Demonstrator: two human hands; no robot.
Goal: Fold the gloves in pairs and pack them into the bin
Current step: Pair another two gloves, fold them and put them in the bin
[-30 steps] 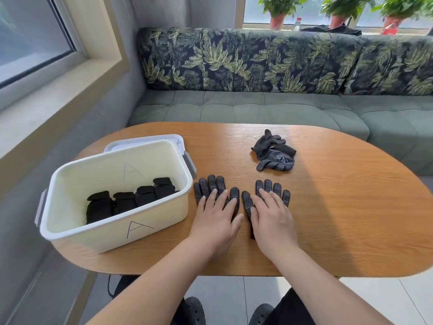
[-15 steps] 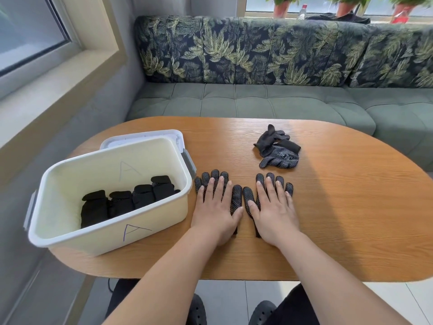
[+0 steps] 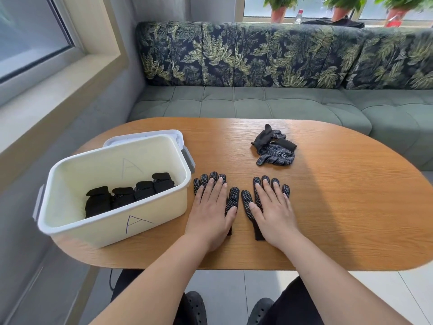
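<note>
Two black dotted gloves lie flat side by side on the wooden table (image 3: pixel 339 207). My left hand (image 3: pixel 212 212) presses flat on the left glove (image 3: pixel 233 195), fingers straight. The right glove (image 3: pixel 247 202) lies under my right hand (image 3: pixel 273 211), which is pressed flat on it in the same way. Only the gloves' fingertips, thumbs and inner edges show around my hands. A cream bin (image 3: pixel 112 231) marked "A" stands at the left and holds several folded black glove bundles (image 3: pixel 131 193). A loose heap of black gloves (image 3: pixel 274 148) lies further back on the table.
The bin's lid (image 3: pixel 140 134) lies behind the bin. A green sofa (image 3: pixel 257 104) with a leaf-patterned back runs along the table's far side. A window sill (image 3: pixel 46 95) lines the left wall. My knees and dark shoes show below the table's near edge.
Both hands have slid forward along the gloves, and the gap between the two gloves has widened a little. The camera view has shifted.
</note>
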